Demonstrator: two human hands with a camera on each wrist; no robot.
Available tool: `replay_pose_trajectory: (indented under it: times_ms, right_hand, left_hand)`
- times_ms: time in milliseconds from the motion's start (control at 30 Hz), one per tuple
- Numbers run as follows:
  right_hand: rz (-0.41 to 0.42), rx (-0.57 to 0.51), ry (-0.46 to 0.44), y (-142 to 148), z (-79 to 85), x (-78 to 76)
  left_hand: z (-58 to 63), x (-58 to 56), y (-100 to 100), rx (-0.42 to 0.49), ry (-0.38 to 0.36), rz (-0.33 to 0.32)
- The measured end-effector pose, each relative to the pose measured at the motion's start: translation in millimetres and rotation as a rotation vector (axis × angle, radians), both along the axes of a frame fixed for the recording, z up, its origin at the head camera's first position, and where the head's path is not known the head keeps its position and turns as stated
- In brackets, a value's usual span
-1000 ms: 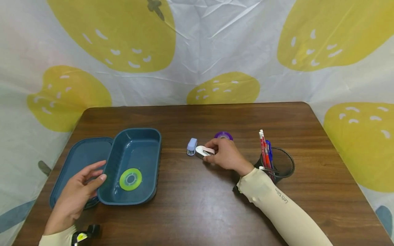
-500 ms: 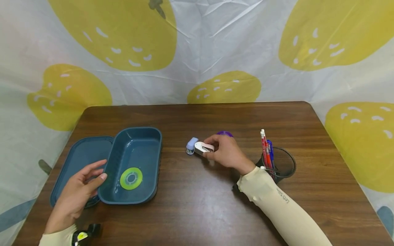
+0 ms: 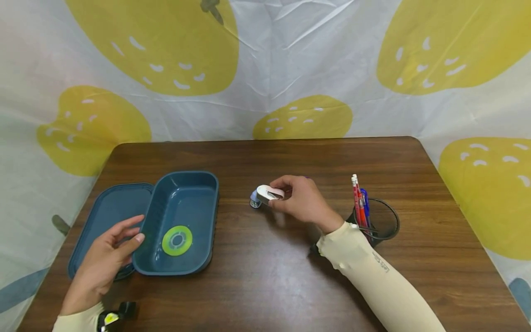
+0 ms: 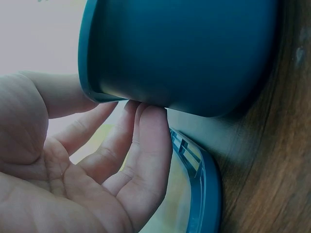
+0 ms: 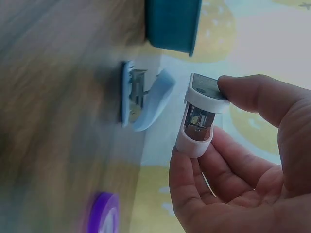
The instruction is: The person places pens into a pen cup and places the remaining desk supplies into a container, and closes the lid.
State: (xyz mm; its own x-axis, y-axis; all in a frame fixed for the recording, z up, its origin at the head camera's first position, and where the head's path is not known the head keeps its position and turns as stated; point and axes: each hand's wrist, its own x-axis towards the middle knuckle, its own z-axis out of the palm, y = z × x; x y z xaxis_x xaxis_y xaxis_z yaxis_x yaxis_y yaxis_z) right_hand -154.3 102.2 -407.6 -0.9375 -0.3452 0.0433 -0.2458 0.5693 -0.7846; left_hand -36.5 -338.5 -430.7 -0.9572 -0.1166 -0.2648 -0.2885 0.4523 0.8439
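My right hand (image 3: 304,200) holds a small white-and-pink hole punch (image 5: 201,116) between thumb and fingers, raised over the table. Just beyond the punch, a lavender mini stapler (image 5: 146,99) stands on the table, partly hidden by it in the head view. My left hand (image 3: 103,258) is at the left side of a deep blue plastic container (image 3: 195,207), thumb at the rim and fingertips against the outer wall. A green tape roll (image 3: 177,240) lies inside the container. The purple tape roll (image 5: 104,213) is almost wholly hidden behind my right hand in the head view.
The blue lid (image 3: 120,203) lies left of the container, partly under it. A black mesh pen cup (image 3: 383,226) with red pencils (image 3: 358,203) and a blue pen (image 3: 365,203) stands right, beside my forearm. A lemon-patterned cloth (image 3: 269,69) hangs behind the table.
My right hand has lifted the hole punch and moved it slightly left, so it now covers more of the stapler. The purple tape has become hidden. My left hand has stayed put.
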Motion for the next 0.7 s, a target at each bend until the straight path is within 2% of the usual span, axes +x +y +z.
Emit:
replay_pose_trajectory:
  times_ms: [233, 533, 700]
  right_hand:
    - [0.038, -0.08, -0.053, -13.5, 8.4, -2.4]
    - [0.141, -0.087, -0.037, -40.6, 19.8, -4.2]
    - [0.185, -0.068, -0.029, -55.9, 26.4, -5.2]
  left_hand:
    - [2.8, 1.0, 1.3, -0.015, -0.014, -0.002]
    - [3.9, 1.3, 2.7, -0.003, 0.014, 0.006]
    - [3.2, 1.4, 2.4, -0.01, -0.003, 0.008]
